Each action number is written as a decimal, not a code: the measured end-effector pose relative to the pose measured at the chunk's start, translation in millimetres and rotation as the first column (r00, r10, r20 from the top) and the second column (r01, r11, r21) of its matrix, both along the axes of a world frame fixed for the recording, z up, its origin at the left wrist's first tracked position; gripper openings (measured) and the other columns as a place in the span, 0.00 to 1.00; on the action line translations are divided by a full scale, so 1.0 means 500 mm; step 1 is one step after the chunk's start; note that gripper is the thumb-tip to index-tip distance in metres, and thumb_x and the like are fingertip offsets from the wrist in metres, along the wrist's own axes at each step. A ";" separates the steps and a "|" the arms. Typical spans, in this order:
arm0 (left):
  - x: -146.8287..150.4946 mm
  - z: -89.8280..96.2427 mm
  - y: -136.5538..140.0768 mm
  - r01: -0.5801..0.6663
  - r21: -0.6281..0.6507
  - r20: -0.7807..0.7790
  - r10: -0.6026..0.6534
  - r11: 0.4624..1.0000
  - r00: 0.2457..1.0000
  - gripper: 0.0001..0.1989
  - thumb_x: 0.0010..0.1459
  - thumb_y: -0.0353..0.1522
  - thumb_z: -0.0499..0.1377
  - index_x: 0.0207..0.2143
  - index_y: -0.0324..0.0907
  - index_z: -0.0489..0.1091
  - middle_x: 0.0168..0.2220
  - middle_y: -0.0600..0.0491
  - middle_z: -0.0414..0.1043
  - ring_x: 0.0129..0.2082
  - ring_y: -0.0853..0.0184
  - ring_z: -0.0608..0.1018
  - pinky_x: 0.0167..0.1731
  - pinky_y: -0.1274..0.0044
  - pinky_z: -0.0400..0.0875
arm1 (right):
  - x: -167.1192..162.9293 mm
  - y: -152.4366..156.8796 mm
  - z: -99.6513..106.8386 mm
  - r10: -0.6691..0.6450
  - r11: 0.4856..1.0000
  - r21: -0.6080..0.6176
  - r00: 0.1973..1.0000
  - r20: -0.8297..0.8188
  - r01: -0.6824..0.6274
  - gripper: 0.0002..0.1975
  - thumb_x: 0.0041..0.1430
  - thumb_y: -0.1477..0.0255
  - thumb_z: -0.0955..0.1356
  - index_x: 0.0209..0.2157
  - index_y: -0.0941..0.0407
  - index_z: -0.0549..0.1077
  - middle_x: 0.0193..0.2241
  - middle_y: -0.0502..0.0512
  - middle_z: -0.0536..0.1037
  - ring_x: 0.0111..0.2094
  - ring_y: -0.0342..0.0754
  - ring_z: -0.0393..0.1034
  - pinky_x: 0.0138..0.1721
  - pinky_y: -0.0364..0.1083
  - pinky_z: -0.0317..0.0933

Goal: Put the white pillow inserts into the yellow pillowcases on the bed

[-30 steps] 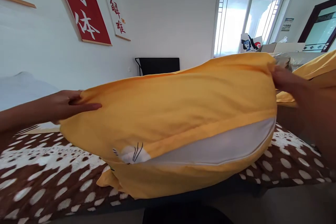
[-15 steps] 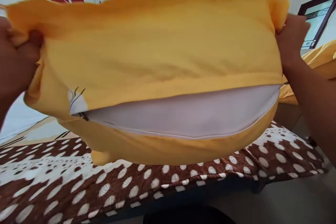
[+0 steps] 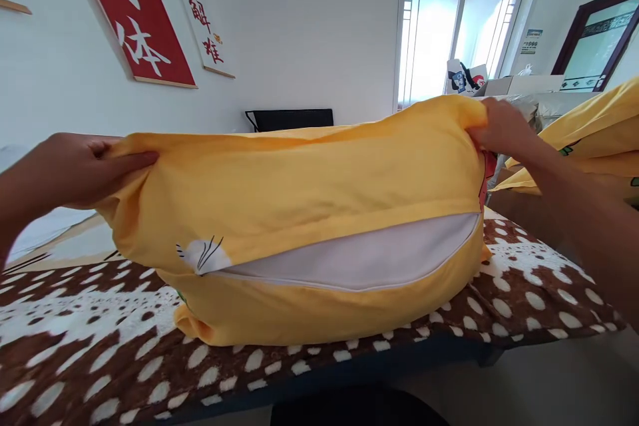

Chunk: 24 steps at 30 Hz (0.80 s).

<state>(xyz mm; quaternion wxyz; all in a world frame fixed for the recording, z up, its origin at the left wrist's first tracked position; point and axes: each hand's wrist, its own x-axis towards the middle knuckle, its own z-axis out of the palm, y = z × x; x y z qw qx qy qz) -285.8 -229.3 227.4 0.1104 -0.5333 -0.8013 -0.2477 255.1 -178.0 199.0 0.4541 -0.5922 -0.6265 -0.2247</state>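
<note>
A yellow pillowcase (image 3: pixel 309 180) with a white pillow (image 3: pixel 369 258) inside stands on its long edge on the bed. Its side opening gapes toward me and bares a long strip of the pillow. My left hand (image 3: pixel 100 170) is closed on the upper left corner, thumb along the front. At the upper right corner my right hand (image 3: pixel 504 126) grips the cloth, its fingers partly hidden. A small white patch with dark lines is printed near the left end of the opening. The lower side of the pillowcase rests on the blanket.
A brown blanket with white dots (image 3: pixel 150 366) covers the bed. More yellow cloth (image 3: pixel 594 126) lies at the right, over something brown. Behind are a black chair back (image 3: pixel 294 119), a window (image 3: pixel 454 40) and red and white wall hangings (image 3: pixel 140 20).
Both hands have come down with the pillow, whose lower side has settled onto the blanket. The visible opening looks narrower now, and the wall and window show above it.
</note>
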 end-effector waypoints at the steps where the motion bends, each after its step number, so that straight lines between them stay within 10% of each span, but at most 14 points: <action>1: 0.003 0.003 -0.007 -0.006 -0.006 -0.019 0.006 1.000 1.000 0.21 0.54 0.47 0.53 0.33 0.38 0.71 0.19 0.60 0.63 0.23 0.74 0.64 0.29 0.81 0.60 | -0.019 -0.016 -0.002 0.004 0.992 0.125 1.000 0.027 -0.008 0.14 0.50 0.69 0.69 0.39 0.59 0.73 0.37 0.63 0.73 0.37 0.52 0.65 0.38 0.51 0.57; 4: 0.005 0.005 -0.012 0.009 0.004 -0.080 -0.009 1.000 0.997 0.21 0.54 0.47 0.52 0.36 0.40 0.71 0.17 0.61 0.62 0.23 0.74 0.63 0.30 0.81 0.59 | -0.108 -0.082 -0.032 0.152 0.935 0.269 0.946 0.287 -0.232 0.17 0.61 0.65 0.60 0.49 0.57 0.67 0.45 0.63 0.71 0.44 0.54 0.65 0.48 0.55 0.54; 9: -0.001 -0.005 -0.005 0.049 0.021 -0.056 -0.048 0.999 0.997 0.20 0.54 0.48 0.51 0.37 0.43 0.71 0.18 0.62 0.64 0.23 0.75 0.64 0.29 0.81 0.58 | -0.240 -0.143 -0.112 0.320 0.878 -0.022 0.551 0.771 -0.479 0.30 0.63 0.55 0.58 0.60 0.58 0.56 0.54 0.64 0.66 0.52 0.59 0.58 0.50 0.57 0.47; 17: 0.025 -0.060 0.013 0.186 0.165 -0.464 -0.090 0.969 0.881 0.18 0.55 0.41 0.49 0.36 0.41 0.72 0.31 0.54 0.72 0.32 0.69 0.71 0.39 0.73 0.65 | -0.255 -0.101 -0.118 0.116 0.974 0.064 0.716 0.688 -0.219 0.18 0.61 0.83 0.54 0.34 0.57 0.73 0.29 0.57 0.74 0.31 0.49 0.60 0.35 0.48 0.46; 19: 0.090 -0.101 -0.021 0.439 0.318 -0.659 -0.138 0.840 0.740 0.19 0.57 0.38 0.46 0.43 0.40 0.70 0.40 0.46 0.73 0.40 0.61 0.73 0.44 0.65 0.66 | -0.268 -0.098 -0.112 0.117 0.982 0.046 0.774 0.622 -0.186 0.17 0.58 0.84 0.56 0.32 0.57 0.73 0.28 0.56 0.74 0.29 0.48 0.60 0.32 0.47 0.46; 24: 0.309 -0.230 -0.148 0.909 -0.073 -0.848 -0.505 0.411 0.161 0.12 0.56 0.27 0.50 0.41 0.41 0.70 0.43 0.46 0.74 0.45 0.60 0.74 0.46 0.67 0.68 | -0.296 -0.075 -0.090 0.182 0.983 -0.091 0.853 0.489 -0.158 0.13 0.54 0.82 0.58 0.30 0.55 0.71 0.27 0.54 0.73 0.27 0.47 0.60 0.26 0.45 0.40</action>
